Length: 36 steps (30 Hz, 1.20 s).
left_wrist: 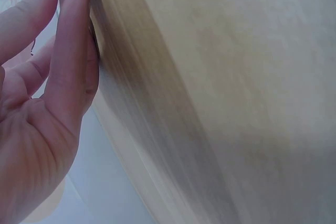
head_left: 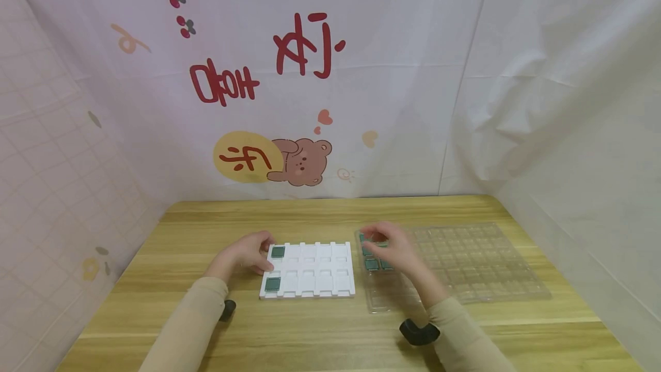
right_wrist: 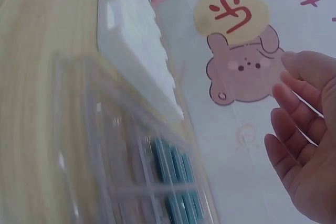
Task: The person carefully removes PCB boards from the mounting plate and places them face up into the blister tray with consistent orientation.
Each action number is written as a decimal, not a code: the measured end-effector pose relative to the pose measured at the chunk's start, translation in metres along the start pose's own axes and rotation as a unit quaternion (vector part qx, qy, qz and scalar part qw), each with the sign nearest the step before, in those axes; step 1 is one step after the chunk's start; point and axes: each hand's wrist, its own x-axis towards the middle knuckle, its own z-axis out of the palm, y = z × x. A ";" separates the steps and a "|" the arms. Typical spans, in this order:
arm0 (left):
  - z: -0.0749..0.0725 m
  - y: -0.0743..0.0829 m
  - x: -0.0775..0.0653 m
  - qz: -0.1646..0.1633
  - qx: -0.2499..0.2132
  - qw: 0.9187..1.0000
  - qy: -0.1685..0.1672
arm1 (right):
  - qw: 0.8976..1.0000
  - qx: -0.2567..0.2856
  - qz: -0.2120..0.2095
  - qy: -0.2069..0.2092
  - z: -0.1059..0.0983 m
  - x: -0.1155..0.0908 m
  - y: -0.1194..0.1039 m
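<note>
In the head view, a white tray (head_left: 308,268) with rows of square pockets lies on the table, and two green square chips (head_left: 272,284) sit in its left column. My left hand (head_left: 250,250) grips this tray's left edge, thumb on the near side; the left wrist view shows the fingers (left_wrist: 71,51) pinching a white corner. Over the left end of a clear plastic tray (head_left: 465,263) hovers my right hand (head_left: 392,245), above several green chips (head_left: 372,264). The right wrist view shows its fingers (right_wrist: 294,124) loosely bent and apart from the chips, with nothing visible between them.
The wooden table (head_left: 310,337) carries both trays side by side, a narrow strip of wood between them. A printed white cloth (head_left: 392,102) hangs behind the table and at both sides. Dark bands (head_left: 419,333) show by the wrists.
</note>
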 end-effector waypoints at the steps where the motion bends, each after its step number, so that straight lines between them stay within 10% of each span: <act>1: 0.000 0.000 0.000 0.003 0.000 1.000 -0.002 | 1.000 0.005 0.002 0.001 0.002 0.001 -0.002; 36: -0.002 0.000 0.000 0.002 0.028 1.000 0.004 | 0.996 0.051 0.005 -0.079 0.106 0.037 -0.041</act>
